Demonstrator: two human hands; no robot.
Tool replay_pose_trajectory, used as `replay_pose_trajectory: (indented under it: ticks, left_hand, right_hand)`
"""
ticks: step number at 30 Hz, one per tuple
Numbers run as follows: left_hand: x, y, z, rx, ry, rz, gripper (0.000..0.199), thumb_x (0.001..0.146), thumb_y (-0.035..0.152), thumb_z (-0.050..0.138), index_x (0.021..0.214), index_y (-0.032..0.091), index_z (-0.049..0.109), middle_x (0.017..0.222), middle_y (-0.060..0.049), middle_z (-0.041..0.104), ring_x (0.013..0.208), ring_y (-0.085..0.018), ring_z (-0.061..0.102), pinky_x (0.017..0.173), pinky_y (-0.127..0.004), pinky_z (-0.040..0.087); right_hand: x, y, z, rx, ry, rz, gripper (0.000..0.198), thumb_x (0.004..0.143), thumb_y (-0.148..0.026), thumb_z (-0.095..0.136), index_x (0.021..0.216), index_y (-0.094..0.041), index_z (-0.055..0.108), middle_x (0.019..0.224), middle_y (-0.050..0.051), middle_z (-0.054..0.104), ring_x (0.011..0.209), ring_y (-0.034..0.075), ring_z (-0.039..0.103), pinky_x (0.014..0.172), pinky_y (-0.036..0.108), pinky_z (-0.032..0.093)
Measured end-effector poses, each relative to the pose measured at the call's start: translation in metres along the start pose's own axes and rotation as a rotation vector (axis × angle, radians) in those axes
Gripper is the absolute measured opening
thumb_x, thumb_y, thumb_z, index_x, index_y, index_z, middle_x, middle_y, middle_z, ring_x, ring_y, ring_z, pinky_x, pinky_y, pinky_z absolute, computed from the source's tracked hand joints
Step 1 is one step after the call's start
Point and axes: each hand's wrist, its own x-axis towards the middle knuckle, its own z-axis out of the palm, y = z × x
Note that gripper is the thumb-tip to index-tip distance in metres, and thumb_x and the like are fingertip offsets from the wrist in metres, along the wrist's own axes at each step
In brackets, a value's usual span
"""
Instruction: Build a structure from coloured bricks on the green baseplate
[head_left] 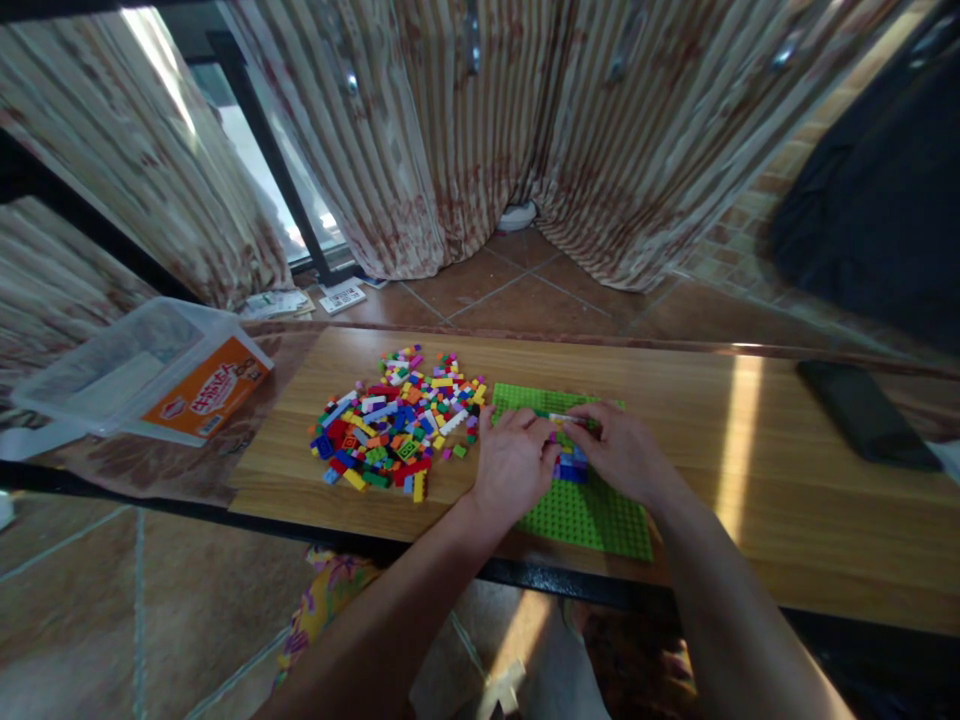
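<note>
A green studded baseplate [592, 525] lies on the wooden board, with a small group of blue, purple and yellow toy bricks [573, 468] built up near its middle. Over the plate's left part, my left hand [516, 455] is bent with its fingertips at the far side of that group. From the right, my right hand [619, 448] meets it, thumb and fingers pinched at a white brick [559, 417] by the far edge of the group. The left fingertips touch the bricks, but what lies under them is hidden.
Left of the plate spreads a pile of loose, many-coloured bricks [390, 425]. A clear plastic tub [142, 370] with an orange label stands at the far left. A dark phone [862, 412] rests at the right. Striped curtains [465, 150] hang behind the table.
</note>
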Motion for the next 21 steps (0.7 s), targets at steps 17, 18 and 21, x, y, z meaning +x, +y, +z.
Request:
replay_pose_trajectory:
  ticks: [17, 18, 21]
  left_hand:
    - [0.0001, 0.0024, 0.0038, 0.051, -0.035, 0.008, 0.014, 0.092, 0.026, 0.053, 0.089, 0.022, 0.067, 0.094, -0.003, 0.065, 0.096, -0.021, 0.058, 0.104, -0.05, 0.029]
    - [-0.0003, 0.0024, 0.0036, 0.048, -0.034, 0.007, 0.014, 0.092, 0.026, 0.054, 0.089, 0.022, 0.067, 0.094, -0.003, 0.066, 0.096, -0.021, 0.058, 0.104, -0.051, 0.029]
    - [-0.0009, 0.0023, 0.0018, 0.018, -0.03, 0.018, 0.014, 0.092, 0.027, 0.054, 0.09, 0.022, 0.067, 0.094, -0.002, 0.066, 0.097, -0.022, 0.06, 0.104, -0.051, 0.029]
  right_hand:
    - [-0.001, -0.003, 0.001, -0.035, 0.036, -0.01, 0.031, 0.09, -0.037, 0.05, 0.097, -0.015, 0.071, 0.092, 0.012, 0.069, 0.085, 0.024, 0.063, 0.076, 0.035, 0.046]
    - [-0.0011, -0.0032, 0.0008, -0.033, 0.033, -0.006, 0.031, 0.09, -0.037, 0.05, 0.097, -0.015, 0.071, 0.092, 0.011, 0.069, 0.084, 0.024, 0.063, 0.075, 0.036, 0.046]
    - [-0.0013, -0.0031, 0.0, -0.019, 0.022, 0.004, 0.031, 0.089, -0.038, 0.05, 0.097, -0.016, 0.071, 0.093, 0.011, 0.069, 0.083, 0.023, 0.063, 0.075, 0.035, 0.046]
